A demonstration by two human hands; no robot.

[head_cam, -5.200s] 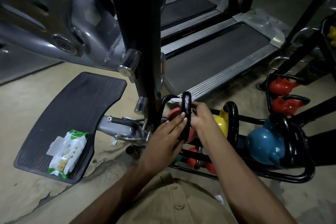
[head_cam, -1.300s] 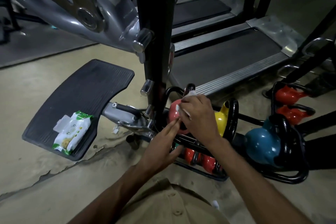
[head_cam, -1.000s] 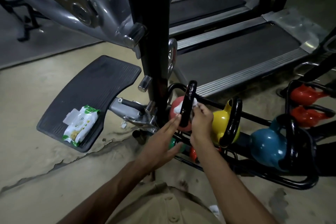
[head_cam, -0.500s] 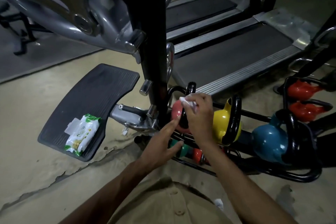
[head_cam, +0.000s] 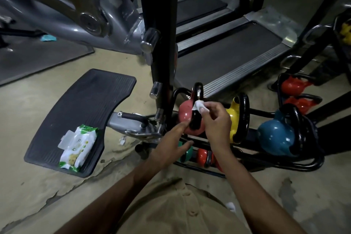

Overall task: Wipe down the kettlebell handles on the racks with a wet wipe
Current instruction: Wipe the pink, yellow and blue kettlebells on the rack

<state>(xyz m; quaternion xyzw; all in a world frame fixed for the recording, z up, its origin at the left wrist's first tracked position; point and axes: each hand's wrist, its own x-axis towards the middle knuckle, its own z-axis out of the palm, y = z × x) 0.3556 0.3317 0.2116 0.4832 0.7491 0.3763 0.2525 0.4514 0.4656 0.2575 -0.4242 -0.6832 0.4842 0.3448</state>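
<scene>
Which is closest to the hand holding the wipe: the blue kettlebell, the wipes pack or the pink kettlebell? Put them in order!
1. Pink kettlebell, touched by the wipe in the right hand.
2. Blue kettlebell, rightward on the rack.
3. Wipes pack, far left on the footplate.

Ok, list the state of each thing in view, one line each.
wet wipe: bunched, held at the handle.
right hand: pinches the wet wipe.
left hand: fingers straight, fingertip touching the pink kettlebell.
pink kettlebell: racked, handle up.
yellow kettlebell: racked, untouched.
blue kettlebell: racked, untouched.
wipe pack: flap open, lying on the black pedal.
</scene>
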